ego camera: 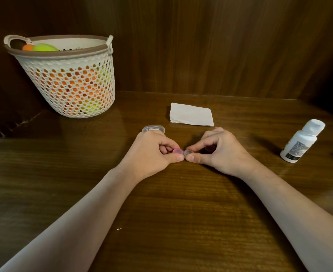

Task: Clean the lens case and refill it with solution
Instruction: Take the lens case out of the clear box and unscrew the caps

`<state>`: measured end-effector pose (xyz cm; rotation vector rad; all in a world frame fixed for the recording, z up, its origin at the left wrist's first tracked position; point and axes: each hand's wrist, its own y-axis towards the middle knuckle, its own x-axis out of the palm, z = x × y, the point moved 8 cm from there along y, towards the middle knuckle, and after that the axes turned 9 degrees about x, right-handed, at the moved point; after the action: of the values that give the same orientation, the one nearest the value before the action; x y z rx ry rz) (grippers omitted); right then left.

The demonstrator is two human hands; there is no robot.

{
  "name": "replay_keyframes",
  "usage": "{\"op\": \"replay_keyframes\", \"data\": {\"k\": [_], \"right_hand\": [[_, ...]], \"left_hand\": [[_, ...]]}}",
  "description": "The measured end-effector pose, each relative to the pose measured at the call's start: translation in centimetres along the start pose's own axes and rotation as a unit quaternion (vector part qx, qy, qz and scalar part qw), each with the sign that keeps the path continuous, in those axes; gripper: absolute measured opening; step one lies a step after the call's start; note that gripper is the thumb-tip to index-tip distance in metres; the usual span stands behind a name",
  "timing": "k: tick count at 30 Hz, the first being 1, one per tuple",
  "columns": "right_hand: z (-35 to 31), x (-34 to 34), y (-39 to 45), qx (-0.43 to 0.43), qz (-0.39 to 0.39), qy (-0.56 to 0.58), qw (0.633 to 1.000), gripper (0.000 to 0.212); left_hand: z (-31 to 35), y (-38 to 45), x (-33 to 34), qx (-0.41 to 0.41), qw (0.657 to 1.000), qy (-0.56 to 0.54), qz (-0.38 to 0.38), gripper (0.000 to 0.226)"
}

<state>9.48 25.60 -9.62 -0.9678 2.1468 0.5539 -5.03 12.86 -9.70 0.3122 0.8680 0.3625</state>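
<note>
Both hands pinch the little lens case [182,152] just above the table [161,213]: left hand [152,154] on the pink end, right hand [218,152] on the clear end. Behind sits a folded tissue [191,114], solution bottle [302,141] off right, basket [69,75] far left.

White mesh basket [71,83] of orange and green balls [44,47] sits at 10 o'clock on the wooden table [161,222].

Left hand [154,152], right hand [218,152], seemingly pinched.
</note>
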Motion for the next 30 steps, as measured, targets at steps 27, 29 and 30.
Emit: {"op": "replay_keyframes", "data": {"k": [27,29,30], "right_hand": [[0.03,0.15,0.07,0.008,-0.004,0.014,1.000,0.035],[0.11,0.18,0.14,0.009,-0.006,0.016,1.000,0.034],[0.16,0.20,0.19,0.012,-0.008,0.018,1.000,0.034]], "left_hand": [[-0.39,0.09,0.58,-0.019,0.998,-0.032,-0.044,0.038],[-0.15,0.12,0.58,-0.010,0.997,-0.057,-0.057,0.046],[-0.07,0.10,0.59,-0.008,0.995,-0.075,-0.059,0.049]]}}
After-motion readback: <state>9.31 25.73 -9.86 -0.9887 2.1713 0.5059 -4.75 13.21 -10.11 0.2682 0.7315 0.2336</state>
